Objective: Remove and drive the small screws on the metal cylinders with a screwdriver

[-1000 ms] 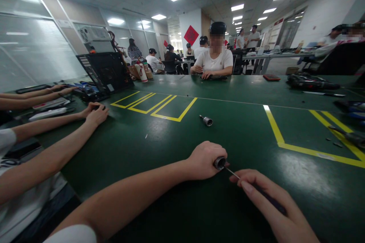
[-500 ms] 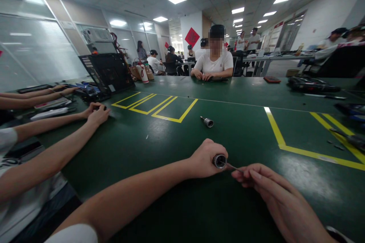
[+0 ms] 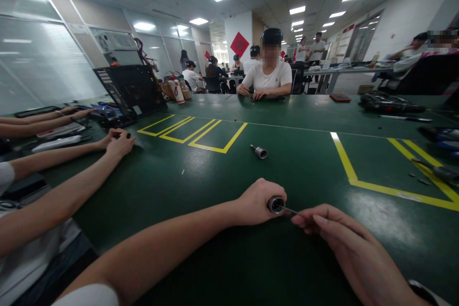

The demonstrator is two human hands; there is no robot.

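Note:
My left hand (image 3: 258,201) is wrapped round a round metal socket piece (image 3: 276,205), whose hollow end faces me. My right hand (image 3: 332,227) pinches a thin metal rod (image 3: 291,211) between thumb and fingers, and the rod's tip reaches into the socket's opening. Beyond my left hand, a second metal socket piece (image 3: 259,152) with a narrow shank lies on its side on the green table (image 3: 215,181).
Yellow tape outlines (image 3: 225,149) mark the table. At left, a neighbour's hands (image 3: 120,142) hold something small and dark, near a black computer case (image 3: 131,91). A person (image 3: 268,76) sits opposite. At right lie a dark tool (image 3: 442,172) and small dark bits.
The view has shifted slightly. My hands keep nearly the same pose, with the rod still at the socket's opening. The person opposite has raised one hand a little.

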